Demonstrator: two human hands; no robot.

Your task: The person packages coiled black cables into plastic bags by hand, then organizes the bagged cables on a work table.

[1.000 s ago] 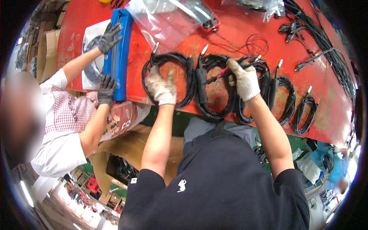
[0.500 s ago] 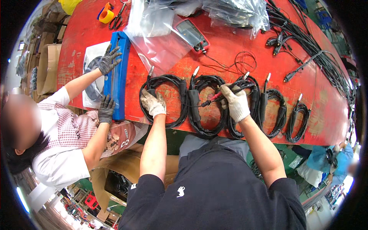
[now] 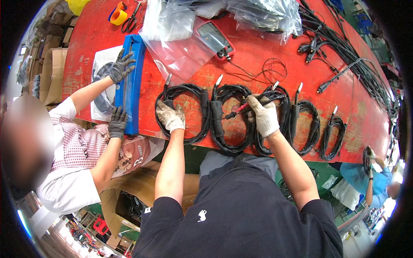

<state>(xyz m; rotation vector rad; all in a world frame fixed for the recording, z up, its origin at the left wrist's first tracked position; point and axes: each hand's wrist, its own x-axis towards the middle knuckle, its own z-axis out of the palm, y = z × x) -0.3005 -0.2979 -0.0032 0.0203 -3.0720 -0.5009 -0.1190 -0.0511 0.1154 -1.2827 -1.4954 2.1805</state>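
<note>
In a worn white glove, my left hand (image 3: 170, 116) is closed on the inner left side of the leftmost coiled black cable (image 3: 201, 109). My right hand (image 3: 263, 115), gloved too, pinches a red test probe (image 3: 242, 107) whose dark end points left. That probe hangs over the right side of the second coiled cable (image 3: 217, 118). Under my right hand lies a third coil (image 3: 259, 139), partly covered by the glove. Two more coils, a fourth (image 3: 316, 129) and a smaller fifth (image 3: 333, 134), lie to the right. Pale metal plug tips stick up from the coils.
A red-framed meter (image 3: 215, 38) with thin leads lies behind the coils, beside clear plastic bags (image 3: 266, 17). At left, a co-worker's dark-gloved hands rest at a blue bar-shaped device (image 3: 132, 86). Loose black cables (image 3: 344, 51) cover the far right of the red table (image 3: 361, 107).
My hands keep nearly the same positions on the cable and probe. The co-worker's head at left has shifted up and toward the table; the person at far right has raised a black coil.
</note>
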